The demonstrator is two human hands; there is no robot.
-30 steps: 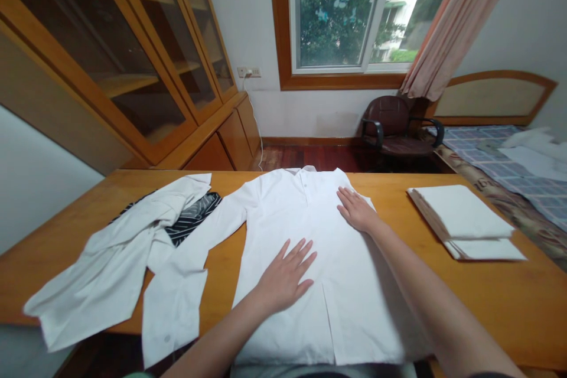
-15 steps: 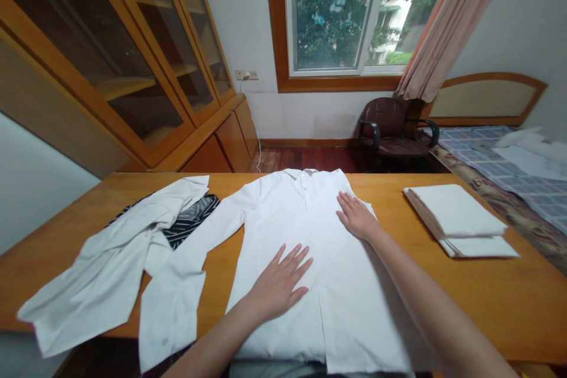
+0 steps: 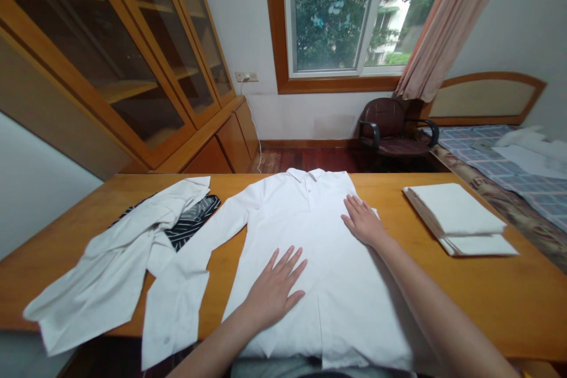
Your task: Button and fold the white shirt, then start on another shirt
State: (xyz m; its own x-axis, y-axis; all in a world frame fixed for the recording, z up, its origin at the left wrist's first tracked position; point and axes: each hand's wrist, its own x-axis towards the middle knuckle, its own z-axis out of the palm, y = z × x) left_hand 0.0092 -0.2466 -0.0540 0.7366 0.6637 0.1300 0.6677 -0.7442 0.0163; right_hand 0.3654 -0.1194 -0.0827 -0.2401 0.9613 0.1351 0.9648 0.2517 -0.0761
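A white button-collared shirt [image 3: 292, 218] is spread front side up across the wooden table [image 3: 487, 301], its lower hem at the near edge. One sleeve reaches out to the left, and its cuff hangs past the table's near edge. My left hand [image 3: 277, 286] lies on the lower middle of the shirt with fingers spread. Higher up, near the shirt's right side, my right hand [image 3: 364, 221] rests flat with its fingers stretched out. Neither hand grips the cloth. The other sleeve is mostly hidden.
A loose white garment [image 3: 110, 266] lies on the left over a black-and-white striped cloth [image 3: 192, 221]. On the right sits a folded white stack [image 3: 460, 212]. Beyond the table are a glass-door cabinet [image 3: 208, 115], a brown armchair [image 3: 384, 124] and a bed [image 3: 496, 147].
The top of the shirt has shifted slightly right, and its collar points now show more plainly. My right hand has moved a little right and down; my left hand has slid slightly left.
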